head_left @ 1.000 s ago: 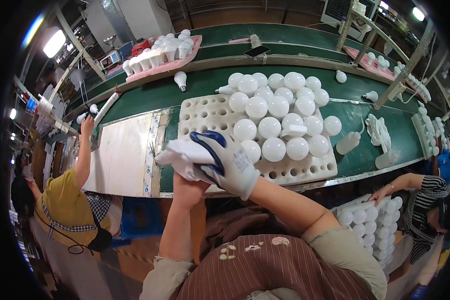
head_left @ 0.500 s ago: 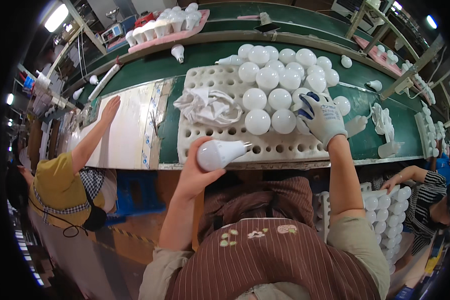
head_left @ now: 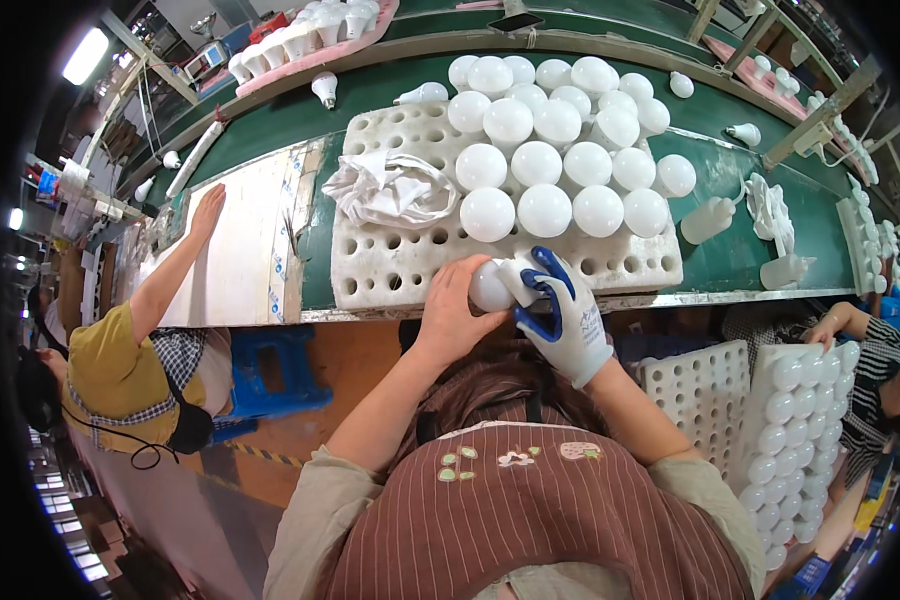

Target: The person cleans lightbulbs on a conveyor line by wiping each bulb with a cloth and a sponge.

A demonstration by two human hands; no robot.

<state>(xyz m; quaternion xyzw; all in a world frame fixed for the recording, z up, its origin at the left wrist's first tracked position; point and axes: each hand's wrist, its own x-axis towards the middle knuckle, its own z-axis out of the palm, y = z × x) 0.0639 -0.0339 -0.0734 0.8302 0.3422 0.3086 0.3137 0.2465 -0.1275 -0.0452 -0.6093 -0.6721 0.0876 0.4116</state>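
My bare left hand [head_left: 457, 312] grips a white light bulb [head_left: 490, 288] by its round dome, just in front of the foam tray's near edge. My right hand [head_left: 570, 325], in a white glove with blue fingertips, closes around the bulb's narrower end. Something white shows between its fingers there; whether it is the bulb's body or a cloth I cannot tell. The bulb's cap is hidden. Beyond my hands, the white foam tray [head_left: 365, 272] with rows of holes carries several upright bulbs [head_left: 545, 210], domes up. A crumpled white cloth [head_left: 395, 190] lies on the tray's left part.
Right of the tray are a white squeeze bottle [head_left: 708, 220] and a white glove [head_left: 768, 215]. Loose bulbs lie on the green bench [head_left: 400, 90]. A co-worker's arm [head_left: 175, 265] rests at the left; another person [head_left: 850, 330] at the right is beside a bulb-filled tray [head_left: 770, 385].
My right hand has come from the bulbs on the tray to the bulb in my left hand. That bulb has moved right. The view has shifted, and the co-worker's tray at lower right shows more.
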